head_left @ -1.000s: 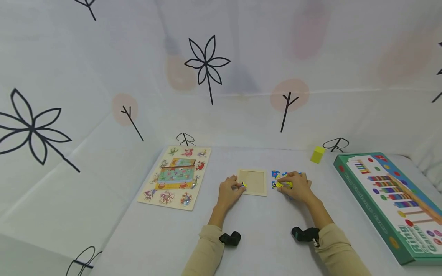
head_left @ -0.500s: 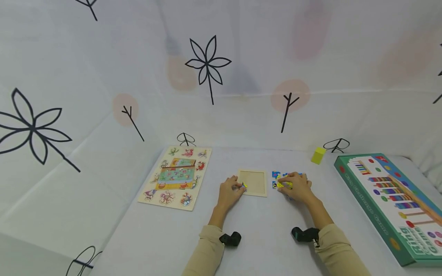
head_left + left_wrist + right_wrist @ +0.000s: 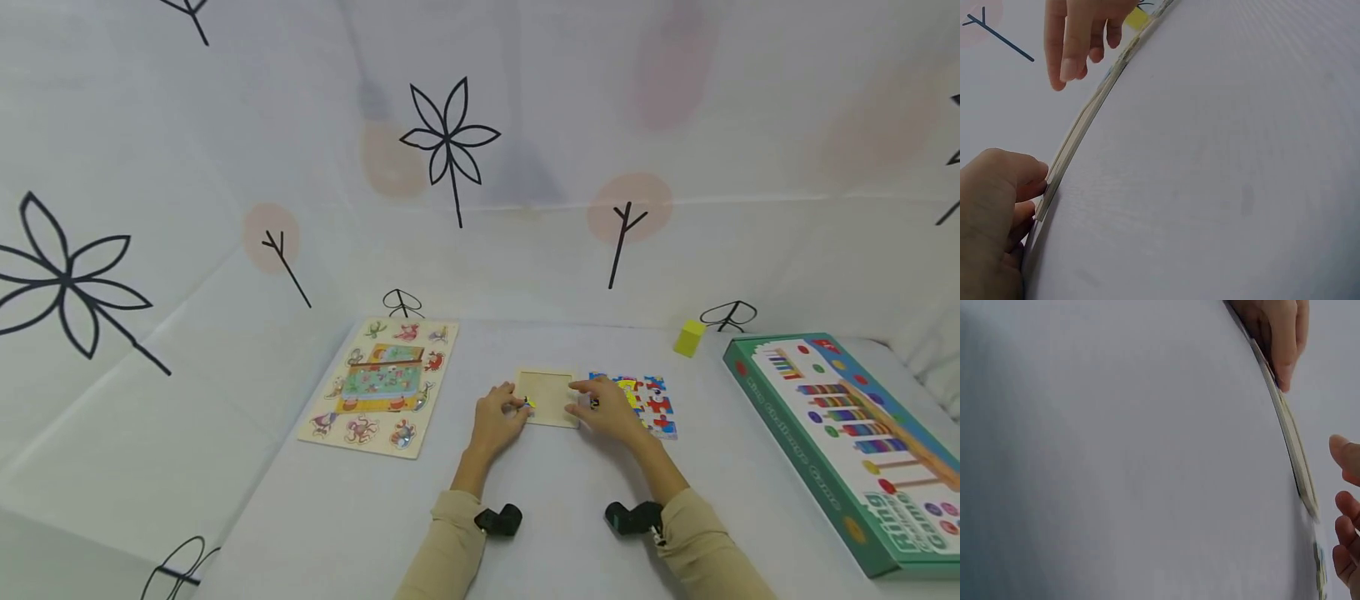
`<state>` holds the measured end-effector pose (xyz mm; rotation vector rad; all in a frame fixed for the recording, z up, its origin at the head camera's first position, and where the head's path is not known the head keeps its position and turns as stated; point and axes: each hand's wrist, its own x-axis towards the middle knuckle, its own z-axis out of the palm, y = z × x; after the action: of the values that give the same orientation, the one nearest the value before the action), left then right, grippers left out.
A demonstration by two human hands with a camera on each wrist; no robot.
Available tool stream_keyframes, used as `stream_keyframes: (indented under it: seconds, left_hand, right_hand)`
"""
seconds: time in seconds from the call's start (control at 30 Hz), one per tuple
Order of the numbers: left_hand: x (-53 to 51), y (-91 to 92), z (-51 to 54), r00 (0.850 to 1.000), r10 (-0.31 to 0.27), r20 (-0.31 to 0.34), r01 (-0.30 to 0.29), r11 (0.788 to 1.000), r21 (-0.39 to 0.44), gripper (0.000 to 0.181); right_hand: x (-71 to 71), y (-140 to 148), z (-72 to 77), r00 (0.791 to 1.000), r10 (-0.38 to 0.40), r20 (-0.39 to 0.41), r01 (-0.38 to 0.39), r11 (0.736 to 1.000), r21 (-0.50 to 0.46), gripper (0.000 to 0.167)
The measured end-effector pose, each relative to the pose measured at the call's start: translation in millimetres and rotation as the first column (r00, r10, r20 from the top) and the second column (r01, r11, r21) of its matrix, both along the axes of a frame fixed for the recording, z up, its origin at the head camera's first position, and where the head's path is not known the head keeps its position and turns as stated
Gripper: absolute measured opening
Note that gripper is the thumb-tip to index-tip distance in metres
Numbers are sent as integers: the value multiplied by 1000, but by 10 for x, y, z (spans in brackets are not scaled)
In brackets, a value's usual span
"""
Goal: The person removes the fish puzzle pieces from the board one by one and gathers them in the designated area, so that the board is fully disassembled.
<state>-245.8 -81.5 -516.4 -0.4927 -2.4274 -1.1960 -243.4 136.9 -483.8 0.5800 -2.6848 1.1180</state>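
A shallow square wooden puzzle tray [image 3: 553, 398] lies on the white table, mostly bare inside. My left hand [image 3: 498, 422] grips its left edge, thumb over the rim in the left wrist view. Beside the thumb, a small yellow and dark jigsaw piece [image 3: 530, 403] sits in the lower left corner of the tray. Over the tray's right edge hovers my right hand [image 3: 617, 413], thumb and index finger spread apart with nothing seen between them. Colourful jigsaw pieces [image 3: 658, 403], blue, red and yellow, lie just right of the tray, partly hidden by the right hand.
A wooden sea-animal puzzle board [image 3: 384, 379] lies on the left. At the right stands a large green-sided game box [image 3: 855, 442], with a yellow block [image 3: 689, 338] near its far end. Patterned white cloth [image 3: 525, 250] rises behind the table.
My right hand has left the jigsaw pieces and moved left to the tray's right edge, uncovering more of the pieces. The left hand stays at the tray's left edge.
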Motion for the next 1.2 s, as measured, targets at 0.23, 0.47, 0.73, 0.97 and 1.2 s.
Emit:
stream_keyframes:
  seconds: [0.23, 0.47, 0.73, 0.97, 1.2]
  left_hand:
    - [-20, -3, 15, 1000, -27, 16, 27, 999, -26, 14]
    - [-20, -3, 33, 999, -13, -44, 10, 997, -73, 22]
    - [-31, -10, 42, 1000, 1, -10, -2, 995, -99, 20]
    - [-32, -52, 65, 998, -8, 55, 15, 993, -115, 19]
    - [-26, -98, 81, 995, -39, 95, 50, 992, -117, 21]
  right_hand:
    - [-35, -315, -3, 996, 87, -10, -87, 995, -38, 34]
    - [-83, -519, -57, 998, 52, 27, -55, 992, 110, 36]
    - [-53, -600, -72, 998, -22, 58, 12, 986, 169, 28]
    - [-53, -611, -98, 996, -49, 71, 43, 995, 93, 26]
    - [-13, -643, -83, 998, -17, 60, 17, 1000, 3, 27]
